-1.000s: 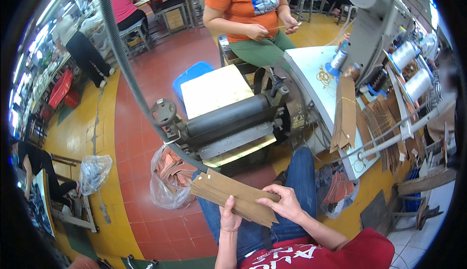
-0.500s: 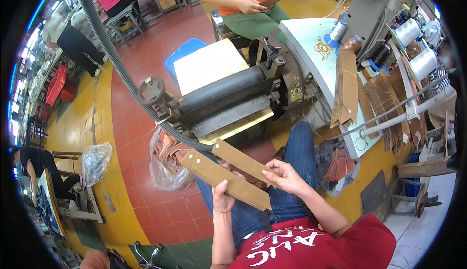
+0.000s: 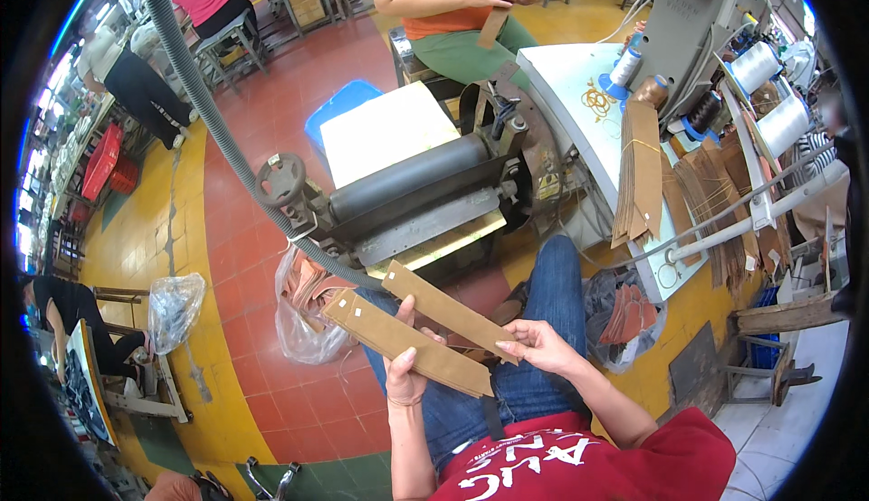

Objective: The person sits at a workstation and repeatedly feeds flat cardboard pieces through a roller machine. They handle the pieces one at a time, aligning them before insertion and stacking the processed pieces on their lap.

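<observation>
My left hand (image 3: 404, 381) is closed around a thick stack of flat brown leather-like strips (image 3: 389, 334) with slanted ends. Small white labels mark the far left end of the stack. Beyond it and nearly parallel lies a separate brown strip (image 3: 444, 306), pinched at its right end between the thumb and fingers of my right hand (image 3: 541, 347). Left fingers rise in the gap between the stack and this strip, touching or close to the strip's near edge. Both pieces are above my lap, and the stack hides part of my left palm.
Ahead stands a roller machine (image 3: 412, 180) with a handwheel (image 3: 282, 180). A white table (image 3: 579, 76) at right bears thread spools and bundled strips (image 3: 641, 171). Plastic bags of pieces (image 3: 308, 320) flank my legs. A co-worker (image 3: 444, 3) sits opposite, handling a strip.
Stack and single strip have shifted slightly left, and left fingers now show raised between them. Across the machine, the co-worker's strip has swung from slanting to hanging nearly upright.
</observation>
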`<act>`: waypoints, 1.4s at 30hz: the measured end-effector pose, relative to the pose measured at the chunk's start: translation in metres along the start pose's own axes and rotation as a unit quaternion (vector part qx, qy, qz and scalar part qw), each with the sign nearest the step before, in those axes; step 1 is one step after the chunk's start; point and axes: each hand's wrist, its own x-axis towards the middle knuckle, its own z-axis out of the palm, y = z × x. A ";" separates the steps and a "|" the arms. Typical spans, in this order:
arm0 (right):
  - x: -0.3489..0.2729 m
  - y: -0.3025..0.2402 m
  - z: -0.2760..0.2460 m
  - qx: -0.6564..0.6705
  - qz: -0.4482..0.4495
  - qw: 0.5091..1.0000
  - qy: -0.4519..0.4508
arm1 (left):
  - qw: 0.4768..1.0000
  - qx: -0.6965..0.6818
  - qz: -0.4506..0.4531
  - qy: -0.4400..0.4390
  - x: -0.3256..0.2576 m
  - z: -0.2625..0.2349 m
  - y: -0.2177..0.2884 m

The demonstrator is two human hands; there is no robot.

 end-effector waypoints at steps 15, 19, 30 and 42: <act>0.003 0.004 0.003 -0.031 -0.012 0.998 0.049 | 1.000 -0.009 0.003 -0.013 0.000 0.003 0.003; 0.004 0.002 0.003 -0.032 -0.010 0.998 0.050 | 1.000 -0.014 0.001 -0.012 0.000 0.002 0.002; 0.006 0.002 0.001 -0.040 -0.002 0.997 0.059 | 1.000 -0.022 0.000 -0.018 0.001 -0.006 -0.001; 0.007 0.001 0.001 -0.063 -0.010 0.996 0.062 | 1.000 -0.019 0.005 -0.007 0.001 -0.007 -0.001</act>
